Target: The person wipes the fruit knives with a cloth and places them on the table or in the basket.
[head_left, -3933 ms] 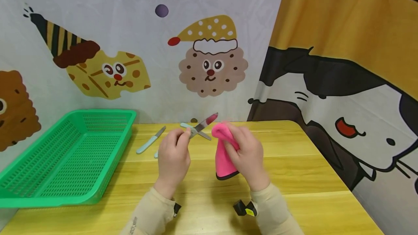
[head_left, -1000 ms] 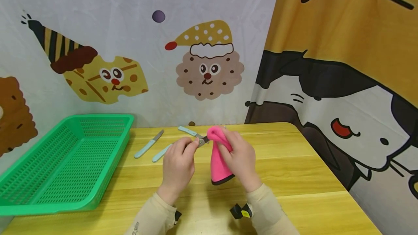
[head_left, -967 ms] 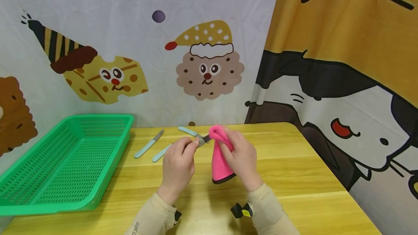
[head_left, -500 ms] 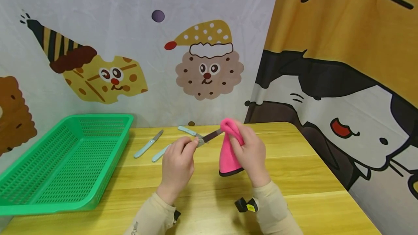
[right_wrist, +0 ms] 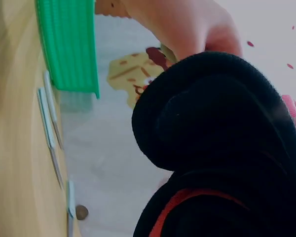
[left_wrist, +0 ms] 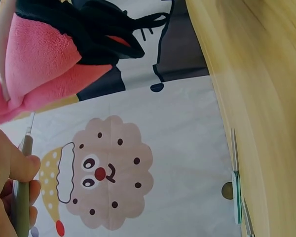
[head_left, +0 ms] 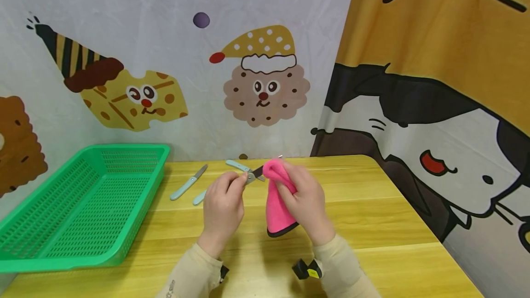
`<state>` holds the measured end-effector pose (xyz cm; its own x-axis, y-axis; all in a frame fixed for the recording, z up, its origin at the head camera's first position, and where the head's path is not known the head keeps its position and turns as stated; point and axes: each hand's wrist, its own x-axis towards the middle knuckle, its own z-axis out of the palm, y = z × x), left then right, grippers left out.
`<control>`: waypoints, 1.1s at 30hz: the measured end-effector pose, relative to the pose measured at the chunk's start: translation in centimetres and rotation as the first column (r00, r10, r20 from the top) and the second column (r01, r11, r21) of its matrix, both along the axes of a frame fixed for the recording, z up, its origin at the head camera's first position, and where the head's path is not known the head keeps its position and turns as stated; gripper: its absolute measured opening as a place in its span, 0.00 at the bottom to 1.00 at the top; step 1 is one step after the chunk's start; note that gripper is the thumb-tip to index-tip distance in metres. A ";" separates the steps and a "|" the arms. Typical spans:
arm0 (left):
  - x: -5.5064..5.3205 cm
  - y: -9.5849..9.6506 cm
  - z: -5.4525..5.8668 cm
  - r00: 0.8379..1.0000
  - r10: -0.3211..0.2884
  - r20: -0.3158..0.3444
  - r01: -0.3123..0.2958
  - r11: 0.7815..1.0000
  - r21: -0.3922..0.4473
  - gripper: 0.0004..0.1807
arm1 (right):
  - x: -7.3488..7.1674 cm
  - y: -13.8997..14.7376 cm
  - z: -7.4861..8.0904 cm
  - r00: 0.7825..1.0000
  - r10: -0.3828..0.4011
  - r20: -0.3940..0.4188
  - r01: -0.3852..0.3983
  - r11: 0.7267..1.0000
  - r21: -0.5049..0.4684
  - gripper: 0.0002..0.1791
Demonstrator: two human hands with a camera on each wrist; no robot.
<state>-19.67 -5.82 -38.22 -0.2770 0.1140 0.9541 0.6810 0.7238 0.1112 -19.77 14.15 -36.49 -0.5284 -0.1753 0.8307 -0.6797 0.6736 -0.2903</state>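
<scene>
In the head view my left hand [head_left: 223,203] grips a small knife [head_left: 250,178] by its handle, the blade pointing up and to the right. The pale green knife handle [left_wrist: 22,197] shows between thumb and fingers in the left wrist view. My right hand [head_left: 307,199] pinches a folded pink cloth [head_left: 278,206] with a black border. The cloth's fold wraps round the middle of the blade, and a bit of the tip shows beyond it. Its lower part hangs down above the table. In the right wrist view the cloth's dark border [right_wrist: 212,113] fills much of the picture.
Three more knives lie on the wooden table [head_left: 372,224]: one at the left [head_left: 188,188], one partly hidden behind my left hand [head_left: 199,197], and one at the back [head_left: 238,165]. A green plastic basket [head_left: 142,206] stands left. A printed curtain [head_left: 174,49] hangs behind the table.
The cloth slid out toward the blade's tip half a second ago and is now back nearer the handle. The left hand holds the knife almost in place, slightly further left.
</scene>
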 end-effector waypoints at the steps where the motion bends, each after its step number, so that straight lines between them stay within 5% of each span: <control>1: 0.0 0.0 0.0 1.000 0.002 0.001 -0.002 1.000 0.000 0.11 | 0.1 -0.2 -0.1 1.000 0.010 0.003 -0.010 1.000 0.008 0.25; 13: 0.2 0.5 -0.6 1.000 -0.006 0.004 0.006 0.999 -0.037 0.14 | 0.5 -2.0 -1.0 0.996 0.080 0.031 -0.082 0.995 0.051 0.26; 26: 0.4 0.7 -0.6 1.000 0.012 0.027 -0.010 0.998 -0.062 0.14 | 0.3 -2.0 -1.1 1.000 0.013 0.013 -0.014 0.997 0.074 0.26; 33: 0.4 0.7 -0.5 0.999 0.002 0.032 0.000 0.999 -0.052 0.09 | -0.1 -0.9 -0.6 0.995 -0.069 0.069 0.066 0.997 0.050 0.25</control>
